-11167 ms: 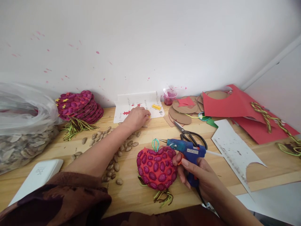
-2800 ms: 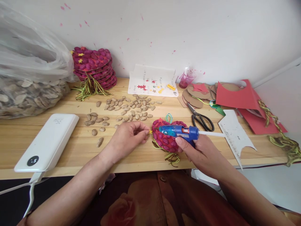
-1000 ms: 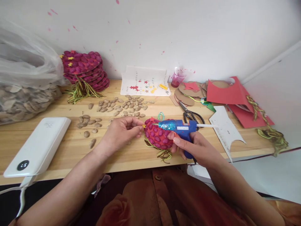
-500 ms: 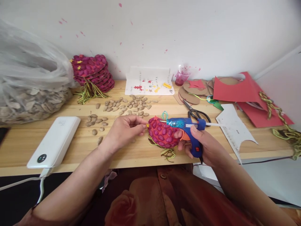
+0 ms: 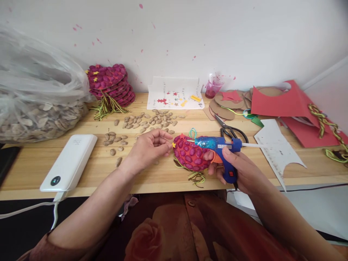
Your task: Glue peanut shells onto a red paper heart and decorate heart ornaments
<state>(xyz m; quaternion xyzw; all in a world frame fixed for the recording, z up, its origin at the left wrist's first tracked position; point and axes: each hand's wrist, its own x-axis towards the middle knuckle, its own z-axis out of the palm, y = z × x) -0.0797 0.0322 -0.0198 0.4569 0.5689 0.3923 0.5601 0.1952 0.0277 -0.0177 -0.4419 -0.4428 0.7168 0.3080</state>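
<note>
A red oval decoration (image 5: 187, 154) covered in purple-painted shells lies near the table's front edge, with a blue cord loop at its top and a green-brown tassel (image 5: 196, 177) below. On its upper left rim sits a small yellow star (image 5: 174, 145). My left hand (image 5: 152, 146) is just left of that star, thumb and forefinger apart with nothing seen between them. My right hand (image 5: 233, 163) grips a blue glue gun (image 5: 217, 143), fingers around the orange trigger. The gun's nozzle points left over the top of the decoration, and a white glue stick extends from its back.
Loose peanut-like shells (image 5: 133, 121) lie behind my left hand. A power bank (image 5: 69, 163) and a plastic bag of shells (image 5: 40, 119) are at left, beside stacked finished decorations (image 5: 111, 81). Scissors (image 5: 231, 130), red paper (image 5: 277, 103) and a white card scrap (image 5: 277, 148) lie at right.
The thumb and forefinger of my left hand have parted from the yellow star, which stays on the decoration's rim. The glue gun is held in nearly the same place. The whole view has shifted slightly.
</note>
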